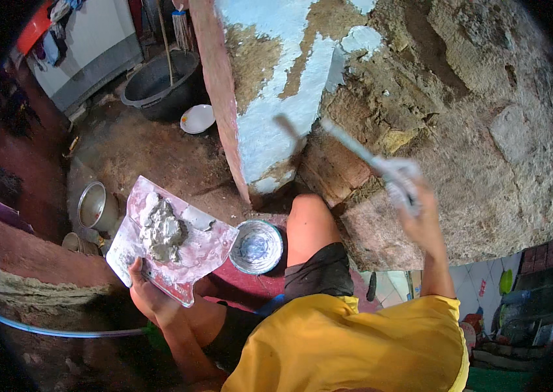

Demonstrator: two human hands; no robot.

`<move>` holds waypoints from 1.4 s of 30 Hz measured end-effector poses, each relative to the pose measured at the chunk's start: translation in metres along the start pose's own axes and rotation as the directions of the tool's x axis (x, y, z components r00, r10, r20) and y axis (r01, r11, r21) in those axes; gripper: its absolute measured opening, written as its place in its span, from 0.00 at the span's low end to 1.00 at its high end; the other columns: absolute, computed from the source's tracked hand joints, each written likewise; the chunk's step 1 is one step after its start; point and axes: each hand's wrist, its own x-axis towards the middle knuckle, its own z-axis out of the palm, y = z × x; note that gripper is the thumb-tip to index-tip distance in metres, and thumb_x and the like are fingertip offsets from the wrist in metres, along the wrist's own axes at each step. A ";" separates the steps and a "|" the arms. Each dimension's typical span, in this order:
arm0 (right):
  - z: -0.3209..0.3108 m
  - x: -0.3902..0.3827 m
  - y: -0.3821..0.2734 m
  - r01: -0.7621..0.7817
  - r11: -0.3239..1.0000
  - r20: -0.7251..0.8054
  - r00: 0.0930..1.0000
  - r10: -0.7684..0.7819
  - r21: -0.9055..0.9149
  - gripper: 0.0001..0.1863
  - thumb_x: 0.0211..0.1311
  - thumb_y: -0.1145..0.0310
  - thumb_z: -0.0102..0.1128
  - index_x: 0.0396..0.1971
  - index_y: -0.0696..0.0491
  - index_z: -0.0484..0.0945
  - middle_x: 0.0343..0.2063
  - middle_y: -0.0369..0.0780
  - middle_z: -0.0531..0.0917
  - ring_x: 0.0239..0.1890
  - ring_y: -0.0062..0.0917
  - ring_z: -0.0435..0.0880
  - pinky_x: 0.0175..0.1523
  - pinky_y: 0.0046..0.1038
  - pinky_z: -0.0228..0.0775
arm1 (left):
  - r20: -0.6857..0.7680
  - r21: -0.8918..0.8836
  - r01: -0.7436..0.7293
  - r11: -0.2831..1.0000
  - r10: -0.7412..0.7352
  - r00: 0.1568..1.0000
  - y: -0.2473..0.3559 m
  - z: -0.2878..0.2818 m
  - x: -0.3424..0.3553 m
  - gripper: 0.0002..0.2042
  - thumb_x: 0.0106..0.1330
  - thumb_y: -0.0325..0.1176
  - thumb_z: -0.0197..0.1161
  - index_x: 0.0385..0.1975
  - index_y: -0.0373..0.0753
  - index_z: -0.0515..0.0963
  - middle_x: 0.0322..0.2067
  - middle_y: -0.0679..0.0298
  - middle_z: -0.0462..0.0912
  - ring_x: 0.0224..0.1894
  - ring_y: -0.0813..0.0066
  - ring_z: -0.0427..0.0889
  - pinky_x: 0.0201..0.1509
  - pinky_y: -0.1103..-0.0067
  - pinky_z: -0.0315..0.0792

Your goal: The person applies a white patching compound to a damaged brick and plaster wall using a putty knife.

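Note:
My left hand (149, 297) grips the lower edge of a flat, pinkish-white board (208, 251), its thumb on top. A grey-white heap of putty (162, 228) sits on the board. At the right, my right hand (423, 219) is closed round the pale handle of a long, narrow trowel (355, 147), smeared by motion. Its tip points up and left toward the wall corner, where white putty (267, 124) coats part of the surface. Whether the tip touches the wall, I cannot tell. A dark blurred patch beside the tip looks like a shadow.
A white-smeared bowl (233, 247) stands between the board and my bent knee (316, 219). Rough, bare wall (485, 176) spreads to the right. Further off are a black tub (139, 103), a white plate (198, 119) and a metal pot (93, 206). A hose (74, 334) runs at lower left.

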 end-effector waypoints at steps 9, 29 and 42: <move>-0.024 0.075 -0.048 -0.099 0.464 -0.250 0.928 -0.276 -0.880 0.26 0.45 0.81 0.50 0.47 0.44 0.73 0.47 0.35 0.72 0.43 0.35 0.73 0.44 0.33 0.70 | -0.253 0.374 -0.162 0.913 0.268 0.930 -0.002 -0.005 -0.002 0.13 0.58 0.36 0.56 0.24 0.29 0.75 0.25 0.65 0.76 0.25 0.79 0.73 0.29 0.81 0.68; -0.008 0.108 -0.041 -0.153 0.236 -0.207 0.952 -0.225 -0.960 0.22 0.46 0.76 0.51 0.45 0.42 0.75 0.47 0.37 0.73 0.35 0.33 0.75 0.34 0.31 0.74 | -0.139 0.277 -0.217 0.936 0.263 0.955 -0.013 -0.012 0.009 0.16 0.52 0.39 0.61 0.26 0.27 0.76 0.27 0.62 0.78 0.26 0.73 0.75 0.32 0.78 0.69; -0.004 0.102 -0.032 -0.023 0.239 -0.085 0.964 -0.251 -0.971 0.17 0.47 0.75 0.52 0.40 0.47 0.77 0.46 0.39 0.74 0.38 0.35 0.76 0.33 0.32 0.75 | -0.186 0.406 -0.200 0.892 0.295 0.937 -0.013 -0.023 0.007 0.06 0.58 0.27 0.54 0.27 0.30 0.72 0.25 0.66 0.75 0.25 0.79 0.73 0.31 0.81 0.69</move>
